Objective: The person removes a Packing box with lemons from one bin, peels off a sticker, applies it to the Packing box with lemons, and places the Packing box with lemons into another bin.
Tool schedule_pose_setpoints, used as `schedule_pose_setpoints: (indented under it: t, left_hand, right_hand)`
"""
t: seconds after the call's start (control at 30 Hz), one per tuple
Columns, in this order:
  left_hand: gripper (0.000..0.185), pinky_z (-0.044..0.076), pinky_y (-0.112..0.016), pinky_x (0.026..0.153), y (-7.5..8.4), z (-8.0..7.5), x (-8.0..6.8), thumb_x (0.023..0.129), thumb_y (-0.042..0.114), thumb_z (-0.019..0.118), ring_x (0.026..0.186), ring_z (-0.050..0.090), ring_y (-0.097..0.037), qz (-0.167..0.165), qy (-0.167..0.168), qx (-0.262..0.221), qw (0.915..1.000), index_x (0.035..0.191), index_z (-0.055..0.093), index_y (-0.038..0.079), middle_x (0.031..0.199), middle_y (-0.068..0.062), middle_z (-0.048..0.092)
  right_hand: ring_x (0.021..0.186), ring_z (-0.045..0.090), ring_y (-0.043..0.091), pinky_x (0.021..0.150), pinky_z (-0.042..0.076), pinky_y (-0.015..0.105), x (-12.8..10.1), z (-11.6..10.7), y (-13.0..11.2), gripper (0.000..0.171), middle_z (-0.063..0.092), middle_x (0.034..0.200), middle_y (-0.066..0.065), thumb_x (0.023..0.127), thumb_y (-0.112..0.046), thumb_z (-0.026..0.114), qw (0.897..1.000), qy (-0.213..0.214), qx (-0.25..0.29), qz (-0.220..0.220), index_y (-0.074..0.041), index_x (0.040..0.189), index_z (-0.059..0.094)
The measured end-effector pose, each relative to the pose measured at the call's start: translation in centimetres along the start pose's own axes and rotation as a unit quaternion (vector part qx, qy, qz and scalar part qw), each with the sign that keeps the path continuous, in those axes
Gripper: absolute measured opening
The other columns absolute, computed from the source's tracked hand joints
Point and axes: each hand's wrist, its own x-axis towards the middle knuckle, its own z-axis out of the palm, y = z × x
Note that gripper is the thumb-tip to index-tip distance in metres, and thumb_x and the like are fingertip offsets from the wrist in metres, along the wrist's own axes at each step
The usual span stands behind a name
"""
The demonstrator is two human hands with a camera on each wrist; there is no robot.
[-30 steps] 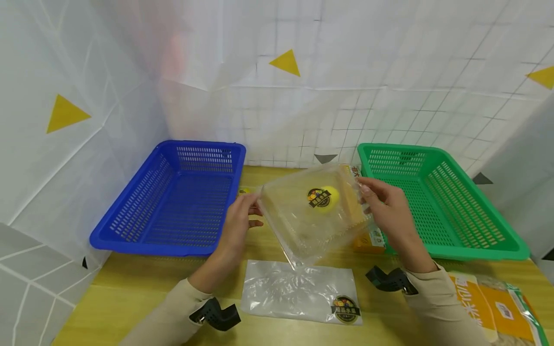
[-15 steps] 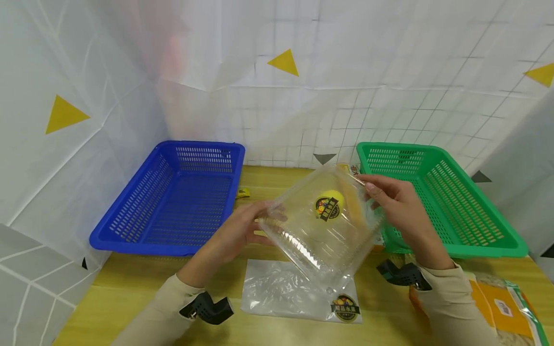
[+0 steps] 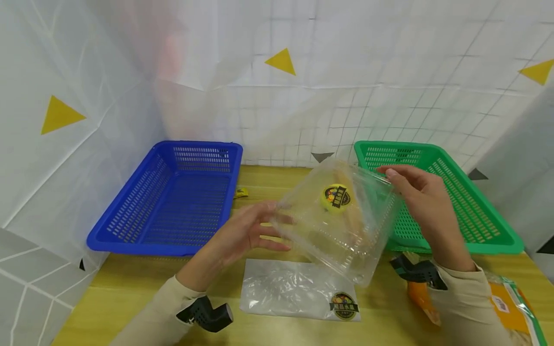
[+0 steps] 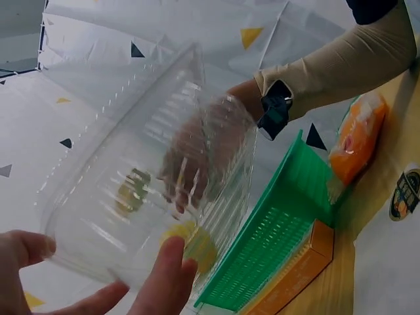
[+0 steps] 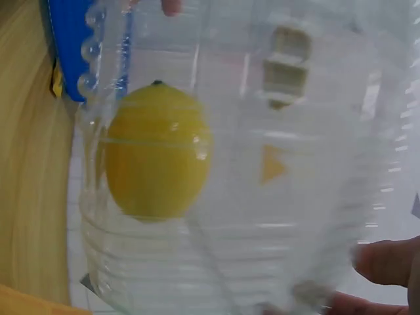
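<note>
A clear plastic fruit box (image 3: 320, 226) with a round fruit label (image 3: 336, 196) hangs tilted above the table between both hands. My right hand (image 3: 424, 197) pinches its upper right edge between thumb and fingers. At the left edge, my left hand (image 3: 246, 230) has its fingers spread, with some fingertips behind the plastic. In the left wrist view, the thumb and fingertips (image 4: 164, 275) lie around the box's near corner. A yellow lemon (image 5: 157, 154) shows through the clear plastic. Below lies a flat clear plastic bag (image 3: 298, 290) with a similar label.
A blue basket (image 3: 186, 206) stands at the left and a green basket (image 3: 437, 192) at the right. An orange box (image 4: 295, 272) lies beside the green basket. An orange food packet (image 3: 504, 307) is at the front right. A small yellow packet (image 3: 241, 192) lies near the blue basket.
The box has moved right and turned, its lower corner swinging to the right. My right hand has moved right with it. My left hand's fingers have spread from their earlier hold on the edge.
</note>
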Motion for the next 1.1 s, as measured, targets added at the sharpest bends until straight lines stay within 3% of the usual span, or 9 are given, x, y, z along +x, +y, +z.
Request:
schedule_pose_setpoints:
  t: [0.2,0.43,0.53,0.63,0.67,0.77,0.87,1.1]
  left_hand:
    - [0.045,0.057,-0.060,0.087,0.4,1.1,0.7,0.104,0.022,0.055,0.102,0.070,-0.039,0.026,0.044,0.000,0.9987,0.138,0.052,-0.006,0.127,-0.023,0.059]
    - [0.046,0.058,-0.056,0.087,0.9,2.2,2.3,0.102,0.017,0.057,0.102,0.070,-0.037,0.040,0.090,-0.007,0.9951,0.142,0.051,-0.006,0.128,-0.020,0.057]
    - [0.041,0.058,-0.056,0.087,0.9,2.4,2.7,0.103,0.015,0.054,0.095,0.070,-0.034,0.050,0.098,-0.010,0.9939,0.139,0.054,-0.005,0.125,-0.018,0.058]
    - [0.032,0.058,-0.056,0.087,0.8,2.6,3.2,0.104,0.015,0.054,0.093,0.071,-0.035,0.060,0.096,-0.015,0.9935,0.130,0.057,-0.004,0.119,-0.016,0.060]
    - [0.030,0.058,-0.056,0.087,0.8,2.7,3.3,0.105,0.016,0.055,0.093,0.071,-0.035,0.063,0.094,-0.017,0.9934,0.127,0.058,-0.004,0.118,-0.015,0.060]
    - [0.026,0.058,-0.056,0.088,0.7,3.0,3.9,0.105,0.018,0.057,0.094,0.071,-0.036,0.069,0.092,-0.019,0.9932,0.121,0.060,-0.003,0.115,-0.014,0.060]
    - [0.028,0.058,-0.053,0.089,0.8,3.4,4.4,0.106,0.020,0.057,0.094,0.071,-0.035,0.069,0.101,-0.017,0.9924,0.122,0.060,-0.004,0.117,-0.015,0.058]
    - [0.037,0.057,-0.046,0.093,0.7,4.5,6.0,0.109,0.021,0.053,0.095,0.069,-0.033,0.050,0.112,-0.002,0.9924,0.133,0.053,-0.007,0.129,-0.022,0.053]
  right_hand:
    - [0.116,0.059,0.015,0.087,0.051,0.015,-1.1,-2.9,0.7,0.045,0.064,0.135,0.003,0.109,-0.035,0.054,0.999,0.033,0.006,-0.010,-0.006,0.140,0.065]
    - [0.102,0.057,0.002,0.078,0.046,0.012,-2.7,-7.2,4.9,0.041,0.062,0.120,-0.020,0.108,-0.031,0.057,0.993,0.090,-0.060,0.041,-0.009,0.142,0.064]
    - [0.120,0.056,0.026,0.097,0.048,0.039,-3.3,-8.5,6.5,0.047,0.060,0.134,0.000,0.110,-0.033,0.052,0.980,0.130,-0.126,0.086,-0.003,0.146,0.059]
    - [0.131,0.043,0.054,0.099,0.037,0.072,-3.6,-9.4,7.9,0.054,0.050,0.146,0.028,0.110,-0.034,0.046,0.956,0.160,-0.204,0.134,0.005,0.148,0.053]
    - [0.134,0.037,0.060,0.100,0.031,0.078,-3.7,-9.7,8.4,0.056,0.044,0.149,0.035,0.110,-0.033,0.044,0.949,0.168,-0.224,0.145,0.008,0.147,0.051]
    - [0.126,0.040,0.064,0.100,0.030,0.079,-4.2,-10.6,10.2,0.055,0.042,0.146,0.042,0.109,-0.030,0.042,0.929,0.184,-0.277,0.160,0.012,0.144,0.050]
    - [0.123,0.041,0.065,0.103,0.027,0.079,-4.7,-11.3,12.2,0.054,0.044,0.140,0.046,0.108,-0.026,0.043,0.920,0.184,-0.308,0.158,0.017,0.140,0.050]
    - [0.117,0.041,0.067,0.114,0.011,0.075,-5.0,-12.2,15.1,0.055,0.037,0.143,0.048,0.108,-0.018,0.038,0.925,0.135,-0.308,0.180,0.017,0.151,0.034]
